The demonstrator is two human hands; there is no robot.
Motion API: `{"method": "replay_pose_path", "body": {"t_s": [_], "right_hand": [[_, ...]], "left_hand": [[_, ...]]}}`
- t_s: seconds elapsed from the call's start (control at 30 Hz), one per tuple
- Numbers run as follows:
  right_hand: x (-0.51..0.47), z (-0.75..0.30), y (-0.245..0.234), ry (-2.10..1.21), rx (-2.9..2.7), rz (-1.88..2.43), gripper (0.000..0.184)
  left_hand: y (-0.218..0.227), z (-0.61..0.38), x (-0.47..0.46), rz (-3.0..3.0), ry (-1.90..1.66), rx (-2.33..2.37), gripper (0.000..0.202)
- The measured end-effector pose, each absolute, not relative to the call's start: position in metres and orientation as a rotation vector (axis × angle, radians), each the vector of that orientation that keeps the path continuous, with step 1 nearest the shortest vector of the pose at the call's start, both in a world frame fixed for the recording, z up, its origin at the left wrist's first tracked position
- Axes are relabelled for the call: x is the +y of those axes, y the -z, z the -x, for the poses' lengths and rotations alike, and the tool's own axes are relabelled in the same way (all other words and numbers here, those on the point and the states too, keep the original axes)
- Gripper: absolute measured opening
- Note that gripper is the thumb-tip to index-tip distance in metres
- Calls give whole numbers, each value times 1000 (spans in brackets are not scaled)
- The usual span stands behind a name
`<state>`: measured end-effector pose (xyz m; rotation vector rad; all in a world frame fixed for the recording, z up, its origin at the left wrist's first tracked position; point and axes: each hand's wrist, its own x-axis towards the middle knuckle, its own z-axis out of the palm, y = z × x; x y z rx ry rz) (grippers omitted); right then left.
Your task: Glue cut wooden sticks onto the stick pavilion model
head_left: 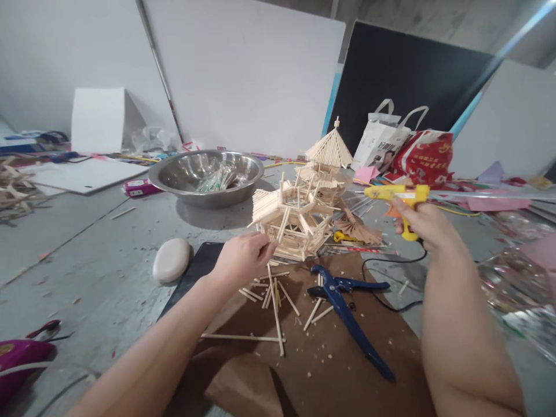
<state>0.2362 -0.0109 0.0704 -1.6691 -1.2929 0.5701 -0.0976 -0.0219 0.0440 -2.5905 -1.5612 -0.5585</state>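
A small pavilion model built of thin wooden sticks (299,217) stands on the grey floor at the far edge of a brown sheet (330,359). My left hand (243,258) is closed in a pinch on a short wooden stick held against the model's lower left corner. My right hand (423,226) is wrapped round the grip of a yellow glue gun (397,194), its nozzle pointing left, a little to the right of the model. A taller stick tower with a pointed roof (328,156) stands just behind.
Loose wooden sticks (273,301) and blue cutters (347,313) lie on the brown sheet. A steel bowl (206,174) sits behind, a white oval stone (171,259) to the left. Paper bags (403,150) and coloured scraps crowd the right; white boards lean at the back.
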Motion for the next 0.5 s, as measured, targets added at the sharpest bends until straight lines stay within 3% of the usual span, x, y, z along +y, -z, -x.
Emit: {"method": "replay_pose_path", "body": {"t_s": [0.27, 0.5], "right_hand": [[21, -271, 0, -918, -1311, 2015, 37], [40, -276, 20, -553, -1459, 2423, 46]], "left_hand": [[-48, 112, -19, 2775, -39, -1668, 21], [-56, 117, -23, 2850, -273, -1681, 25]]}}
